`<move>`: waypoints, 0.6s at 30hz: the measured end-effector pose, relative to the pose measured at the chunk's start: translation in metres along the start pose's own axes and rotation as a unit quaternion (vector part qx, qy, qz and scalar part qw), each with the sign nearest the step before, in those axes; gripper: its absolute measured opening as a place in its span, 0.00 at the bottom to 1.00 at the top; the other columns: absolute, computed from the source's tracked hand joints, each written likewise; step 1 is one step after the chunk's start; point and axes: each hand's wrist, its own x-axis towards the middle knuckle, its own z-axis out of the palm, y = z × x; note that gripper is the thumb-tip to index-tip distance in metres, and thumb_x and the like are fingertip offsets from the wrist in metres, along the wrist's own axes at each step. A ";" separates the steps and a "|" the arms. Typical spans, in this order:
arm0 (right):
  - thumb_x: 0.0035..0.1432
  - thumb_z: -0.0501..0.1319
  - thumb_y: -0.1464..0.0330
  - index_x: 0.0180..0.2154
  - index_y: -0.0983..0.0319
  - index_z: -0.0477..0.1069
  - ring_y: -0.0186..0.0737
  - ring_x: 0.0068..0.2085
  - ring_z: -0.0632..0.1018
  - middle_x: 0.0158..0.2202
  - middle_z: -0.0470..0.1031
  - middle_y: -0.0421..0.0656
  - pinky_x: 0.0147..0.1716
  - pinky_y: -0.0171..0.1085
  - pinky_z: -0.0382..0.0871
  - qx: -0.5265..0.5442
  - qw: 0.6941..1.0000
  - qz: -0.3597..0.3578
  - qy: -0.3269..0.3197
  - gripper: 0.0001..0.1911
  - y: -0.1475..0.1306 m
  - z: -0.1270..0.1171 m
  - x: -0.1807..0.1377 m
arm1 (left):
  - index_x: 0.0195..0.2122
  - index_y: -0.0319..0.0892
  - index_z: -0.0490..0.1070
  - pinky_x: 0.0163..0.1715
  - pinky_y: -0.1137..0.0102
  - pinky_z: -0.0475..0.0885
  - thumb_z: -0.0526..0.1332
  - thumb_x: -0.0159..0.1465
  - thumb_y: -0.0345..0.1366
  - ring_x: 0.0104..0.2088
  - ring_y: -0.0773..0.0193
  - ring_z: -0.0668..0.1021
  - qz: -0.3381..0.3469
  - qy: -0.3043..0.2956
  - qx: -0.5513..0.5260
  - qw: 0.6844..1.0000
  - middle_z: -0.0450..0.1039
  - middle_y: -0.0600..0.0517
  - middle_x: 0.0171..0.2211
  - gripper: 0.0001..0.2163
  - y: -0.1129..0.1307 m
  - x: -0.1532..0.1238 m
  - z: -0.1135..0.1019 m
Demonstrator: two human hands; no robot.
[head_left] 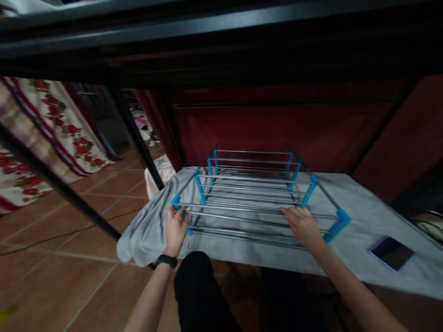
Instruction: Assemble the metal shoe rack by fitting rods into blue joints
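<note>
A folded drying rack [254, 193] of grey metal rods with blue plastic joints lies flat on a lower bunk covered by a grey sheet [360, 207]. My left hand [176, 228] is closed on the rack's near left corner, by a blue joint. My right hand [302, 226] rests on the near rods toward the right, fingers curled over them. A black band sits on my left wrist [166, 261].
A dark phone [391, 252] lies on the sheet at the right. The upper bunk's black frame [221, 32] spans overhead, with a black post [134, 138] at the left. Red curtain [277, 129] behind. Floral fabric [51, 124] hangs left above tiled floor [51, 258].
</note>
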 end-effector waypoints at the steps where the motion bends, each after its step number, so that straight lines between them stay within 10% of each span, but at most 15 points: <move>1: 0.67 0.50 0.69 0.51 0.59 0.71 0.41 0.39 0.73 0.38 0.76 0.46 0.40 0.41 0.58 -0.001 1.000 0.014 -0.005 0.16 -0.004 -0.004 0.002 | 0.43 0.40 0.75 0.55 0.52 0.69 0.56 0.62 0.40 0.56 0.47 0.70 -0.001 0.005 0.009 1.000 0.63 0.40 0.56 0.13 0.000 0.002 0.000; 10: 0.65 0.54 0.68 0.51 0.58 0.70 0.42 0.42 0.73 0.39 0.76 0.44 0.48 0.43 0.58 -0.002 0.997 0.070 -0.019 0.14 -0.015 -0.020 0.008 | 0.44 0.45 0.73 0.62 0.49 0.60 0.55 0.61 0.40 0.66 0.44 0.57 0.088 -0.005 0.013 0.996 0.42 0.51 0.71 0.13 0.011 0.012 -0.009; 18: 0.65 0.52 0.72 0.52 0.58 0.68 0.41 0.44 0.74 0.42 0.76 0.44 0.60 0.51 0.50 0.005 0.994 0.112 0.009 0.16 -0.011 -0.018 0.001 | 0.43 0.45 0.72 0.63 0.46 0.57 0.50 0.61 0.45 0.66 0.42 0.56 0.154 -0.077 0.042 0.984 0.65 0.47 0.62 0.16 0.000 0.025 -0.016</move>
